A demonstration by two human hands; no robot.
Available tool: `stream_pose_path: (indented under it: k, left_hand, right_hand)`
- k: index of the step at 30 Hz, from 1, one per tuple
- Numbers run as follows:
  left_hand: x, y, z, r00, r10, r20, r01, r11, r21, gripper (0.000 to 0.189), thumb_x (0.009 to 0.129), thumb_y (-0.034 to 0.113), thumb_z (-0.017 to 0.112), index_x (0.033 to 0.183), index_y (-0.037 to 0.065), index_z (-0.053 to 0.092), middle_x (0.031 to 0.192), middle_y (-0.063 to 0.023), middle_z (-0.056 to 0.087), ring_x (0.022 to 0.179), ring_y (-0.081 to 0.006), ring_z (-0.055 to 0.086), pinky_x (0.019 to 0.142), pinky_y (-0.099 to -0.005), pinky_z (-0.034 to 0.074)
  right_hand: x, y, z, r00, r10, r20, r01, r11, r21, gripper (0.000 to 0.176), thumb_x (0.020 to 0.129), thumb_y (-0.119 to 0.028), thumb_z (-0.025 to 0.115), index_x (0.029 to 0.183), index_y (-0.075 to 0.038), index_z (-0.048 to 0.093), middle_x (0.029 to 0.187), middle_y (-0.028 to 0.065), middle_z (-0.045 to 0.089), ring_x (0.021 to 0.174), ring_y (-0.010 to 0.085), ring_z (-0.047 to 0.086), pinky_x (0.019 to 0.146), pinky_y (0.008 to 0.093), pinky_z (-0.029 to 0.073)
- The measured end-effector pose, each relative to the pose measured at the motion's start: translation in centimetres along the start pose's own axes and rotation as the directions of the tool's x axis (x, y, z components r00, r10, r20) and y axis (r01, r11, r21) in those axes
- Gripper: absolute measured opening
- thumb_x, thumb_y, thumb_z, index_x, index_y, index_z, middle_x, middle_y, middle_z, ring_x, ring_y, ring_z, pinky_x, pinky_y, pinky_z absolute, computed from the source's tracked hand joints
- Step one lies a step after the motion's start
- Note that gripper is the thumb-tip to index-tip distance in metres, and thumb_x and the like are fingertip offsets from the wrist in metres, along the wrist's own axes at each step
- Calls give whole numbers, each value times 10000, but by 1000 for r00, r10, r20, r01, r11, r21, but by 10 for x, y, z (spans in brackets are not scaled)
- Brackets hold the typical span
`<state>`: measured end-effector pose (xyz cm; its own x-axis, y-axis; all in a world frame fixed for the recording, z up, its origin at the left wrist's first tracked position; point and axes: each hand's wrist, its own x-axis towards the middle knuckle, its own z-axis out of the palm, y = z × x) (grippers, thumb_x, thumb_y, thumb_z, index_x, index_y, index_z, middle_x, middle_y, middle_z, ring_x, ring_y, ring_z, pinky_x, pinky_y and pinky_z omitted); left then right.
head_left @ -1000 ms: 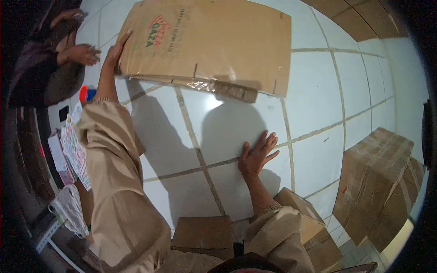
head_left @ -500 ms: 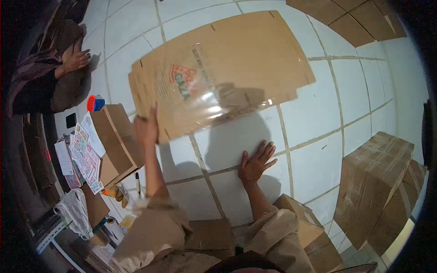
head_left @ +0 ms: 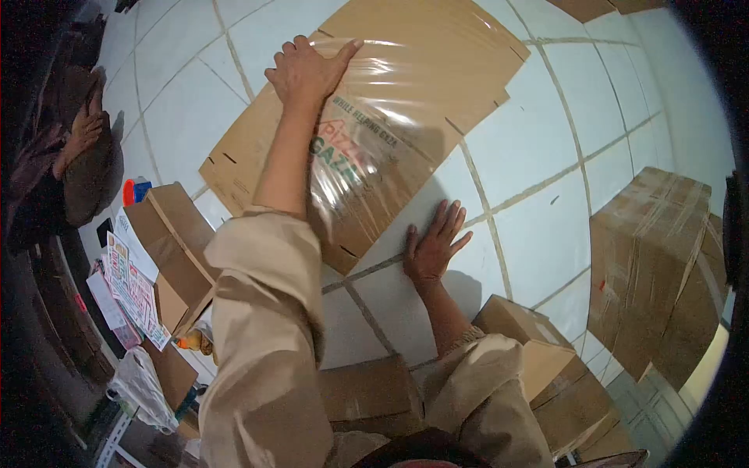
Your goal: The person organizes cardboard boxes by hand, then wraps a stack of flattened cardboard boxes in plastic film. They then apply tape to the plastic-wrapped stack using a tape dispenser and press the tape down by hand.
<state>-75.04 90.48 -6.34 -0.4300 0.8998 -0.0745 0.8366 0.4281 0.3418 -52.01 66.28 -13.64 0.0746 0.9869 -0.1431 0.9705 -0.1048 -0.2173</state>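
Observation:
A flat, unfolded cardboard pizza box point(head_left: 437, 47) lies on the tiled floor, turned at a slant. Clear plastic film point(head_left: 374, 191) covers part of it, shining over the printed words and pizza-slice drawing. My left hand point(head_left: 307, 72) rests on the film near the box's far left side, thumb stretched out and fingers apart. That forearm hides some of the cardboard's left part. To the right of the box's near edge, my right hand point(head_left: 435, 243) lies flat on the floor tiles, fingers spread and holding nothing.
Taped cartons point(head_left: 647, 257) stand at right, and smaller cardboard boxes point(head_left: 367, 390) sit close to my body. At left are an open carton point(head_left: 175, 249), printed leaflets point(head_left: 133, 285), a tape roll point(head_left: 134, 192) and a plastic bag point(head_left: 144, 386). Another person's hand point(head_left: 84, 129) is at far left.
The flat pizza box has turned and come nearer. My left hand has gone from its left edge to the film farther up. My right hand stays on the floor; the view has shifted.

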Motion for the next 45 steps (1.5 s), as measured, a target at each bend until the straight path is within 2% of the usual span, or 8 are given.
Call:
stream_pose_path:
  k: [10,12,15,23,30,36,42,45]
  left_hand:
    - [46,-57,-18,981,192,-10,-191,979,69,913,608,747,531,1078,-35,552,1085,-225,559,1016,-335,536,860,-458,403]
    - [63,-60,-29,923,122,366,-17,961,-278,852,627,728,525,1048,-9,590,991,-201,613,934,-301,591,855,-404,428]
    - [87,-51,-23,920,35,390,0,996,-90,873,593,761,516,945,-28,645,959,-176,631,910,-301,601,842,-395,437]
    - [32,-23,-8,999,-22,35,16,986,165,1065,494,850,487,977,-92,599,1003,-264,593,977,-344,579,849,-412,440]
    - [-6,-16,-5,999,-33,-18,36,983,178,1027,500,848,487,943,-71,615,963,-250,608,931,-339,598,811,-418,459]
    - [-60,-11,-10,992,-49,113,33,990,135,947,555,822,477,883,-51,645,899,-235,625,888,-344,607,786,-416,462]
    - [-116,-14,-8,1000,4,14,-5,993,119,950,541,830,473,862,-47,650,864,-220,633,861,-336,613,759,-406,474]
    - [-138,-23,-10,1000,-10,2,10,994,112,956,541,831,465,864,-49,653,844,-215,636,844,-336,617,732,-396,486]
  right_hand:
    - [-1,2,-4,1000,5,3,-5,999,54,717,839,-374,436,1390,-21,141,1449,195,61,1341,354,46,1002,612,-31]
    - [-1,4,1,1000,16,-4,-16,998,64,713,844,-379,427,1391,-25,138,1448,196,65,1341,356,46,1001,614,-31]
    - [-1,5,2,1000,-5,-25,7,997,76,706,855,-393,411,1394,-33,131,1446,197,75,1339,361,50,998,621,-25]
    - [-2,6,4,999,-12,-35,15,995,102,715,862,-424,406,1392,-31,130,1444,203,70,1339,366,40,991,635,-4]
    - [-5,11,6,998,-51,-25,54,988,147,717,872,-431,373,1388,-11,105,1443,217,50,1334,388,21,994,627,-24]
    - [-11,18,15,935,-68,-349,187,929,320,736,882,-512,259,1387,-7,82,1436,237,50,1327,414,25,1003,606,-47]
    - [-16,27,23,904,50,-424,256,732,632,858,830,-630,273,1393,-20,56,1437,207,74,1335,349,76,1053,500,-1]
    - [-19,29,28,837,93,-539,469,385,795,828,841,-568,333,1385,1,77,1408,197,164,1308,306,175,1062,438,117]
